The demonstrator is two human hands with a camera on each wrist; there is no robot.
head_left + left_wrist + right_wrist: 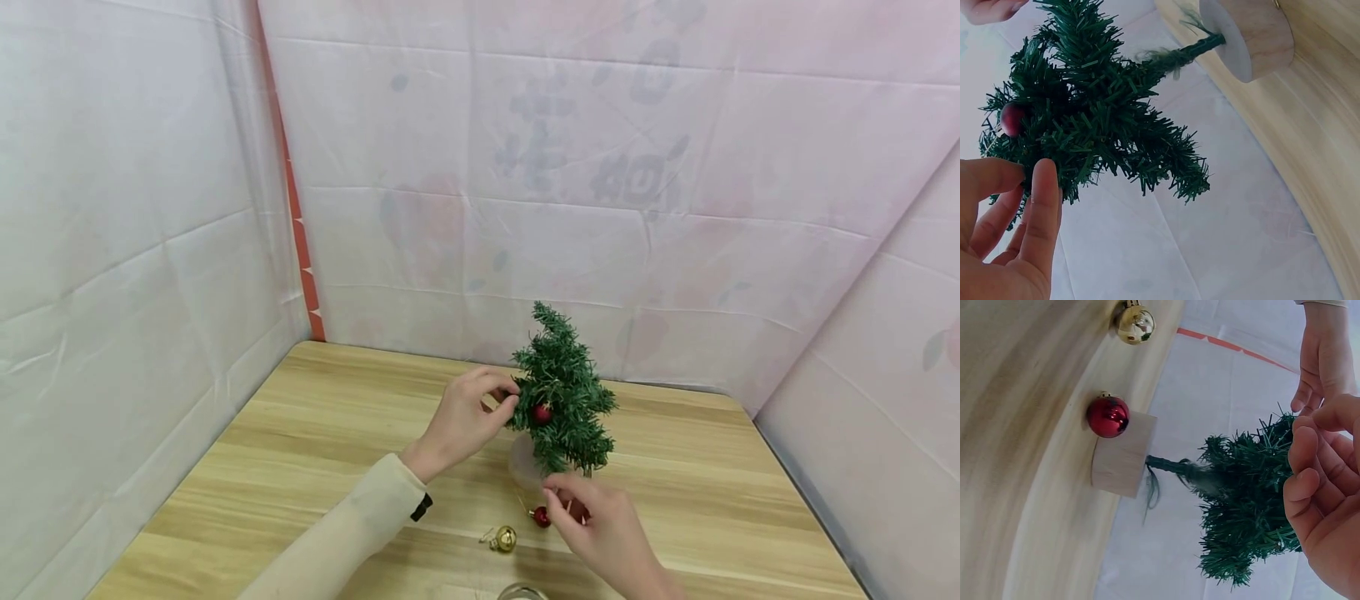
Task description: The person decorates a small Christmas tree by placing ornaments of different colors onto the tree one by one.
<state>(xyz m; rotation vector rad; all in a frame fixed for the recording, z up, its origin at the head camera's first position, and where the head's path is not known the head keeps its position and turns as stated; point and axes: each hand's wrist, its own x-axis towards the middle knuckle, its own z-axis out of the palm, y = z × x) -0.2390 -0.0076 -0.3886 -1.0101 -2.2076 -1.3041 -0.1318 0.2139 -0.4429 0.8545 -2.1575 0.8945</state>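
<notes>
A small green artificial Christmas tree stands on a round pale wooden base. On its near side hangs a red bauble. My left hand is at the tree's left side, its thumb and fingers pinching the tip of a branch beside that bauble. Lower right, in front of the tree, my right hand has loosely curled fingers, with nothing visible between them. Next to it a second red bauble lies on the table near the base. A gold bauble lies a little nearer and further left.
The wood-grain table holds the tree and loose baubles. At the bottom edge of the head view shows the rim of a round container. Pale cloth walls enclose the table at the back and both sides.
</notes>
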